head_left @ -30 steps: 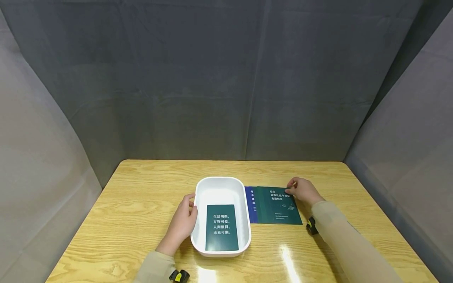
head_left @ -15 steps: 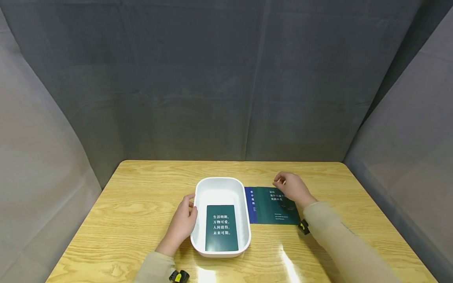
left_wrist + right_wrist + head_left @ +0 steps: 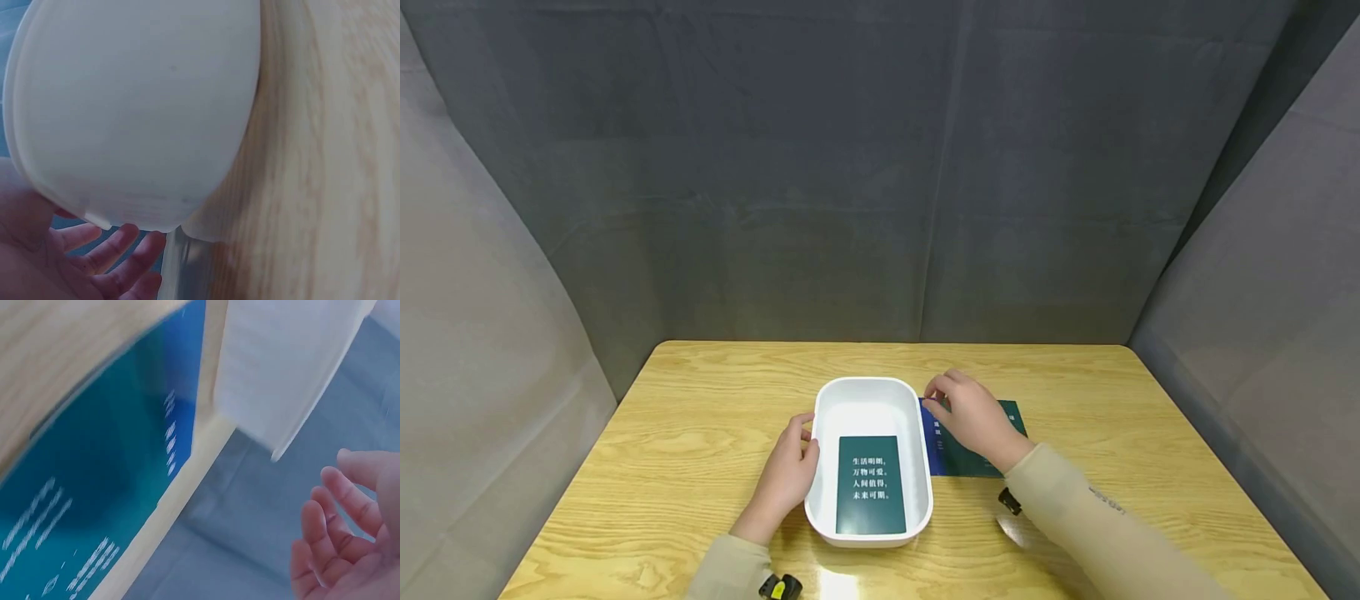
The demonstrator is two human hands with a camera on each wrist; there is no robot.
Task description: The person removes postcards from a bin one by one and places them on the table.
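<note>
- White oval plastic tub [image 3: 868,400] sits mid-table on the light wood-grain table [image 3: 700,417], long axis running away from the person.
- Inside the tub: one dark green rectangular booklet with white printed characters [image 3: 870,484], lying flat on the floor of the tub at its near end. The far end of the tub floor shows bare white.
- Left hand [image 3: 786,475] rests against the tub's left outer wall, fingers relaxed and fairly straight along the rim; nothing is gripped. The left wrist view shows the tub wall [image 3: 131,106] close up with fingertips [image 3: 115,240] below it.
- Just right of the tub, a second flat dark green booklet with a blue spine strip [image 3: 958,454] lies on the table, its blue edge beside the tub wall.
- Right hand [image 3: 973,417] hovers over or on this second booklet at its far left corner, fingers loosely curled, tips close to the corner. Whether it pinches the cover cannot be told from the head view.
- The right wrist view shows fingers [image 3: 331,519] apart and relaxed, holding nothing there, with the green cover [image 3: 94,500] and tub wall [image 3: 281,369] near.
- Grey fabric backdrop [image 3: 880,167] encloses the table on three sides.
</note>
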